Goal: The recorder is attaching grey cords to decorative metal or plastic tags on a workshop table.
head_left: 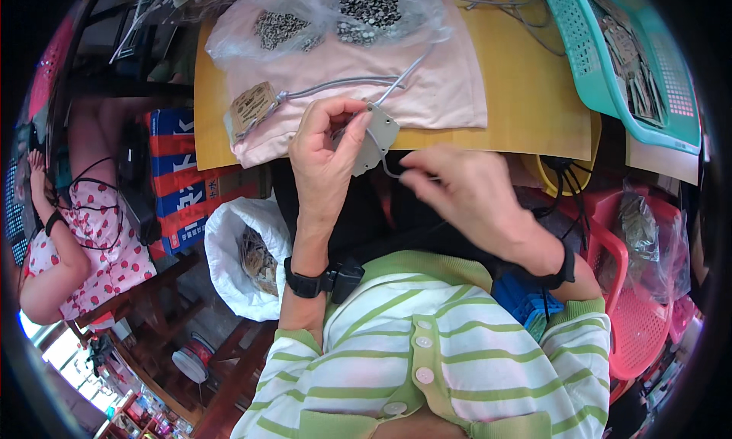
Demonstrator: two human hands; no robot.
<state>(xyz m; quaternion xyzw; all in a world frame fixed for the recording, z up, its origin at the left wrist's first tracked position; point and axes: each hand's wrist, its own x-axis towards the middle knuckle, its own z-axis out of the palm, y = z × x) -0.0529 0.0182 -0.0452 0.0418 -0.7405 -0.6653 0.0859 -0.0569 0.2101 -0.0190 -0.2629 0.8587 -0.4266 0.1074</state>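
- Our left hand (326, 153): raised above our lap at the near edge of the table, fingers curled and pinching a small grey card tag (375, 140) by its left side; the tag stands tilted, its top corner against the table edge.
- Our right hand (465, 189): just to the right of the tag, thumb and forefinger pressed together on a thin grey cord (387, 163) that loops down from the tag; the other fingers are loosely bent.
- Grey tag, location: held between our two hands, in front of the pink cloth (427, 88), over the dark gap between table and body.
- Pink cloth: spread on the yellow table (526, 96); a length of grey cord crosses it toward the tag.
- Brown card tag (253, 107): lies on the left end of the pink cloth, tied to the cord.
- Clear plastic bag (335, 16): rests on the far part of the cloth, holding small grey metal pieces in two heaps.
- Teal plastic basket (587, 65): upper right on the table, with card tags stacked inside.
- White plastic bag (229, 244): below the table to our left, open, with brownish pieces inside.
- Black wristbands: one on each of our wrists.
- Another person in a strawberry-print garment (99, 241): seated well apart at the far left.
- Pink plastic chair (637, 317): at our right, a clear bag on it.
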